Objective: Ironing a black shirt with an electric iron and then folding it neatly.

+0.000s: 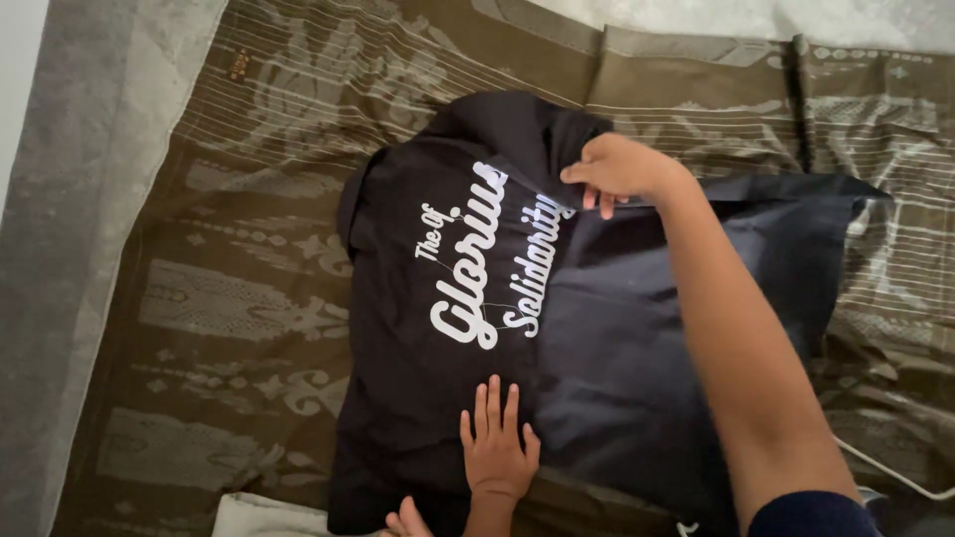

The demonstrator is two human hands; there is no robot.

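Down on the floor here, a brown woven mat [249, 298] with pale patterned bands covers nearly the whole view, and a strip of grey carpet [60, 298] runs along the left edge. At the far right a paler sheet [846, 20] shows beyond the mat. One black T-shirt [448, 398] lies in the middle of the mat, partly folded, with white script lettering [492, 259] across its upper left part. The shirt's plain dark panel spreads out to the right, its far edge ending in a point.

Two hands on the cloth. The right hand [619, 169] reaches in from the near right, its forearm crossing the plain panel, and its fingers are closed in a pinch on a fold of the shirt just right of the lettering. The left hand [494, 443] lies flat and open, fingers spread, pressing on the shirt's near part just below the lettering; it grips nothing.

At the near edge, one white piece of cloth [264, 517] peeks out left of the shirt. A thin white cord [895, 475] lies at the near right.
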